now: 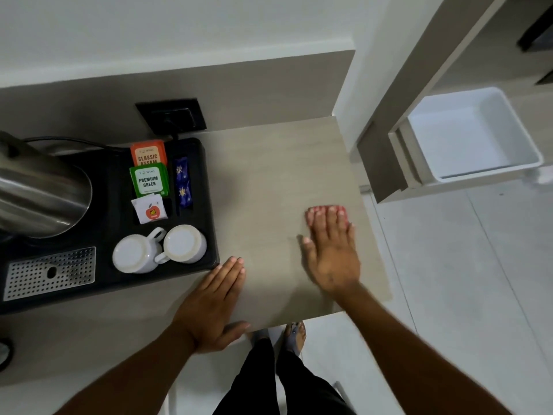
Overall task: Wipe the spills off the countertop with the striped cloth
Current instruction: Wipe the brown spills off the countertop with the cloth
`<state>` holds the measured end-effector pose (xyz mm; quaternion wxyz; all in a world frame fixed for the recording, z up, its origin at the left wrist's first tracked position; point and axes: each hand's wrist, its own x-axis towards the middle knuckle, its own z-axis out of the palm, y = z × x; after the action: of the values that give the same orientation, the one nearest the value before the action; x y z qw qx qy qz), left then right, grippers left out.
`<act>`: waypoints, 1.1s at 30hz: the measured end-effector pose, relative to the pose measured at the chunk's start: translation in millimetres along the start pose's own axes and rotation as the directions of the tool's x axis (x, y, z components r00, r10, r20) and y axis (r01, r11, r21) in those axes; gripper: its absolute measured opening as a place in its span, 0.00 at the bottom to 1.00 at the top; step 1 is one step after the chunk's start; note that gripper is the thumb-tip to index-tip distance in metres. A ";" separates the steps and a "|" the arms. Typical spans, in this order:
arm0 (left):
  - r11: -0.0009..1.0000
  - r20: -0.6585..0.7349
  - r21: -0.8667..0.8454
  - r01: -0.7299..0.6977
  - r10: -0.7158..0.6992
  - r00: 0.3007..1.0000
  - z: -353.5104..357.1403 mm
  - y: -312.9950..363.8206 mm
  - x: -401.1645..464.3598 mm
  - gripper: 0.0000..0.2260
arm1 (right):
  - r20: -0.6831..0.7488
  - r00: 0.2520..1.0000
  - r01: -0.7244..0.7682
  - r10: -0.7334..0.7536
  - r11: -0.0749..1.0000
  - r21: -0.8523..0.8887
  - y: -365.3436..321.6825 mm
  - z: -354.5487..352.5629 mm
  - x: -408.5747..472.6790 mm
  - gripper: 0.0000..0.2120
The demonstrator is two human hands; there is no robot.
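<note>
A red-and-white striped cloth [325, 209] lies flat on the beige countertop [269, 181], near its right edge. My right hand [330, 250] presses down on it with flat fingers, so only a strip of cloth shows past the fingertips. Palm down and holding nothing, my left hand [214, 304] rests on the counter by the front edge, next to the tray's corner. I can make out no spill on the bare surface.
A black tray [206, 205] on the left holds a steel kettle [39, 187], tea sachets [148, 179], two upturned white cups [158, 250] and a perforated drip grate [51, 272]. A wall socket [172, 115] sits behind. A white bin [472, 136] stands on the floor to the right.
</note>
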<state>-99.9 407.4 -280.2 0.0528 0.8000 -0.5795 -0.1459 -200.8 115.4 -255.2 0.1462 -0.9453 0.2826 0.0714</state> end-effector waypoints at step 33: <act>0.945 -0.118 0.029 0.325 -0.319 0.940 4.6 33.8 28.1 0.39 | -0.065 0.985 0.162 -0.160 0.986 0.032 -40.8 -0.3 102.1 0.30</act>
<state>-124.1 370.3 -280.8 0.0412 0.8919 -0.4404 -0.0937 -93.4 95.4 -267.4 0.1602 -0.9640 0.2109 0.0247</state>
